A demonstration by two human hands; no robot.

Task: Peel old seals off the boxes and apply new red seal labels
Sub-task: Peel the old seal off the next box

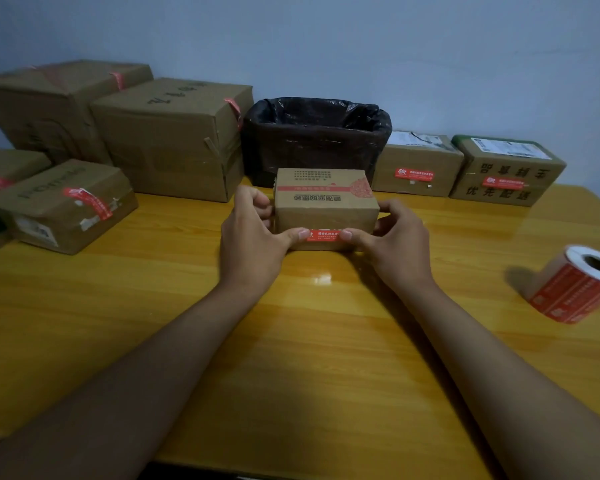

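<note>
- Your left hand [250, 233] grips the left end of the small cardboard box [324, 209]: the fingers curl round its far-left side and the thumb lies along the near lower edge.
- Your right hand [394, 237] mirrors it on the right end, fingers curled behind the box and the thumb pointing inward along the same edge.
- Both thumb tips press on the red seal label [323, 235], one at each end of it; the label sits on the near face of the box, low down, right between your thumbs.
- The box rests on the yellow wooden table [291, 341], just beyond your fingertips, with a printed red band across its top.
- Behind the box, just past your fingers, stands a bin lined with a black bag [317, 133].
- To the right of your right hand, well apart, the roll of red labels [577, 285] lies on its side on the table.
- Beyond your right fingers, along the wall, sit two sealed boxes: one with a red label on its front [417, 164], and further right a box with a green edge [508, 171], also bearing a red label.
- To the left of your left hand, a flat box with a crumpled red seal [63, 206] lies near the table's edge.
- Behind that one are two large cartons: the nearer one [174, 140] next to the bin, and the far left carton [49, 105], both with reddish strips at their top edges.
</note>
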